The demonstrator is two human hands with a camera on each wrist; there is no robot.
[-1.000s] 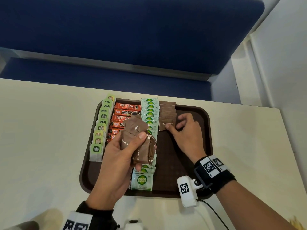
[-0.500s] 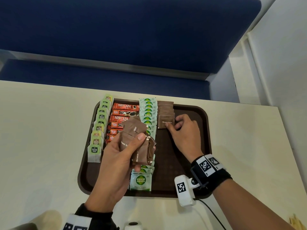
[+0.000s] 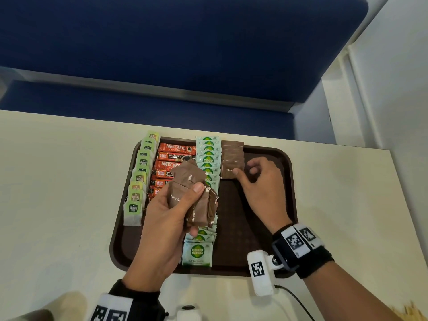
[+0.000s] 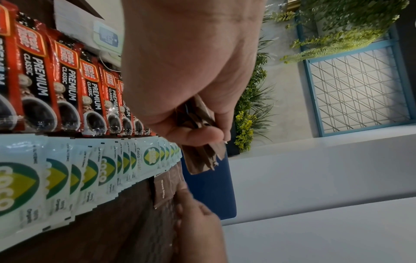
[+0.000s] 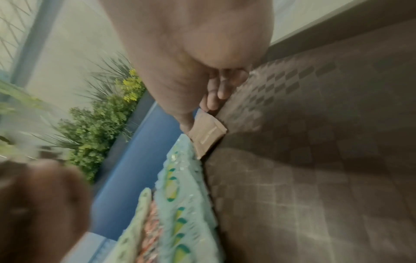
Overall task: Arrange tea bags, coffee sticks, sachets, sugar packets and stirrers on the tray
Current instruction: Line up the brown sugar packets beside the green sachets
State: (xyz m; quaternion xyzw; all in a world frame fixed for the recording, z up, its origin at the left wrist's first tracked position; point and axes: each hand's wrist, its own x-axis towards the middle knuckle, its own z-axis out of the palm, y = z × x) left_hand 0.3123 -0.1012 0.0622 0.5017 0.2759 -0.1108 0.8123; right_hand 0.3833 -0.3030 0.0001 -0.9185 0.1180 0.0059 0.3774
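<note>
On the brown tray (image 3: pixel 286 205) lie rows of green tea bags (image 3: pixel 139 179), red coffee sticks (image 3: pixel 176 149), pale Coco sugar sachets (image 3: pixel 207 156) and brown sugar packets (image 3: pixel 232 151). My left hand (image 3: pixel 195 209) hovers over the sachet row and grips a fanned bundle of brown sugar packets (image 3: pixel 187 179). The bundle (image 4: pixel 202 160) also shows under the left hand (image 4: pixel 202 135) in the left wrist view. My right hand (image 3: pixel 243 171) pinches the nearest laid brown sugar packet (image 3: pixel 228 170), with the thumb on top and curled fingers at its right edge. The right wrist view shows that packet (image 5: pixel 207 137) blurred.
The tray sits on a cream table (image 3: pixel 58 181), with a blue bench (image 3: pixel 162 54) behind it. The tray's right half (image 3: pixel 259 216) holds no packets. Wooden stirrers (image 3: pixel 405 311) poke in at the bottom right corner of the table. A white wall stands to the right.
The right hand's fingers have curled back a little beside the laid packet, and the thumb stays on it. The left hand holds its bundle still.
</note>
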